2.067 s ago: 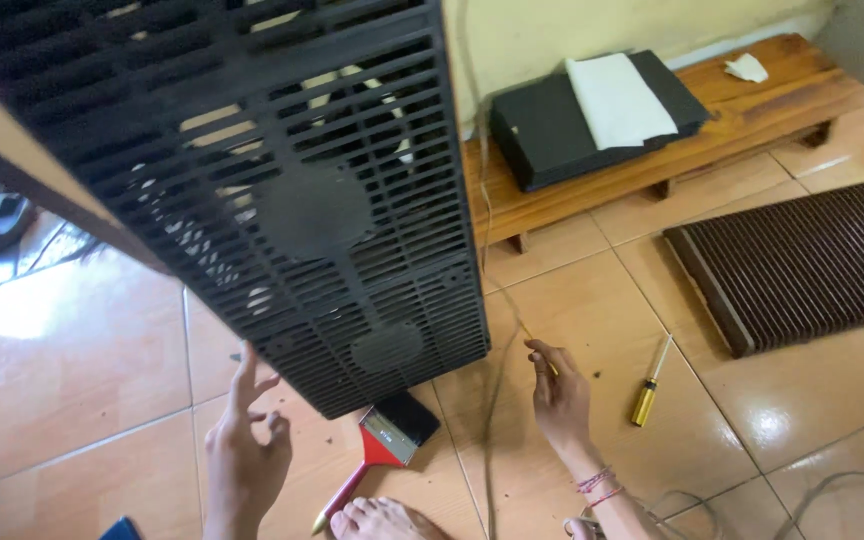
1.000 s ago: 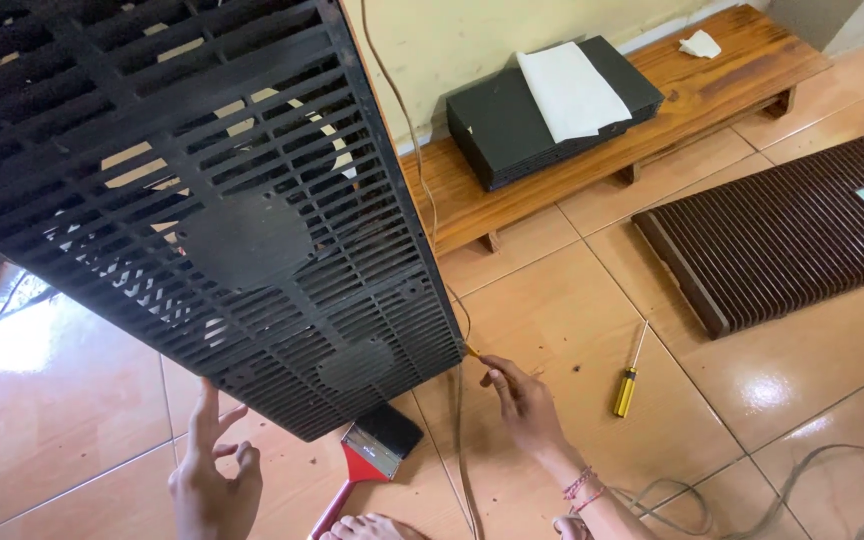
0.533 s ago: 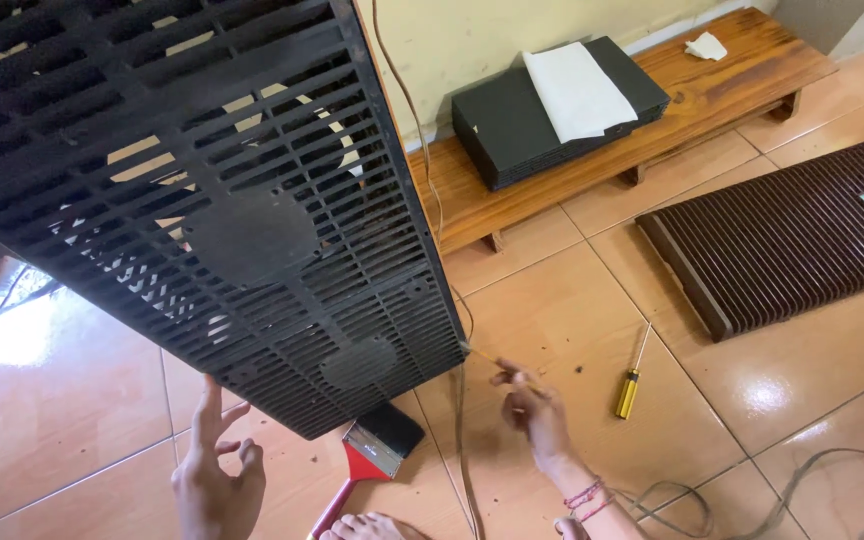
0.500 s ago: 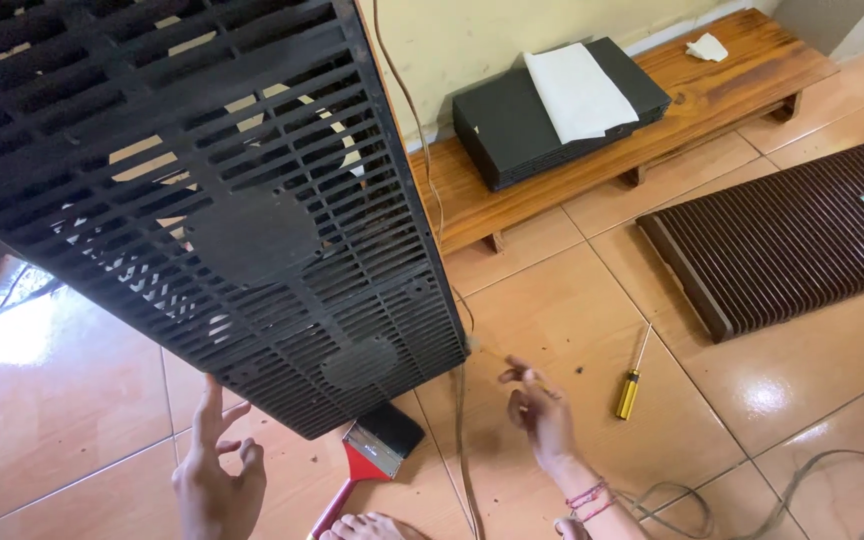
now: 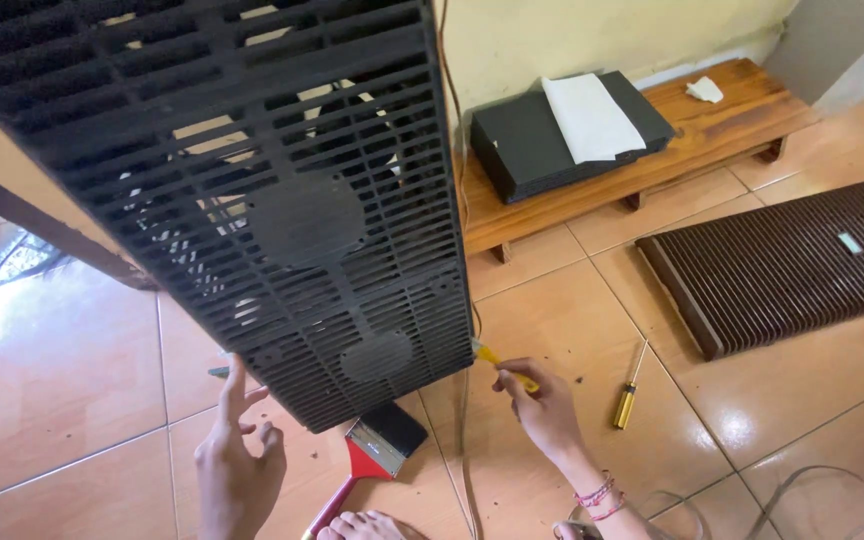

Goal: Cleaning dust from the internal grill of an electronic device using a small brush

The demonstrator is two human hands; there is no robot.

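Note:
A tall black slatted fan housing [image 5: 282, 200] leans over the tiled floor, with round fan hubs visible behind its grille. My left hand [image 5: 237, 460] rests its fingertips against the housing's lower left corner, fingers apart. My right hand [image 5: 542, 405] pinches a small yellow-handled tool [image 5: 507, 368] whose tip touches the housing's lower right corner. A red-handled paintbrush [image 5: 377, 450] with black bristles lies on the floor between my hands.
A yellow-handled screwdriver [image 5: 627, 395] lies on the tiles to the right. A dark ribbed grille panel [image 5: 792, 265] lies flat at far right. A low wooden bench [image 5: 692, 140] by the wall carries a black box and white paper. Cables trail over the floor.
My right hand has risen from the floor and brought the small yellow tool up to the housing's lower right corner. The left hand has stayed at the lower left corner.

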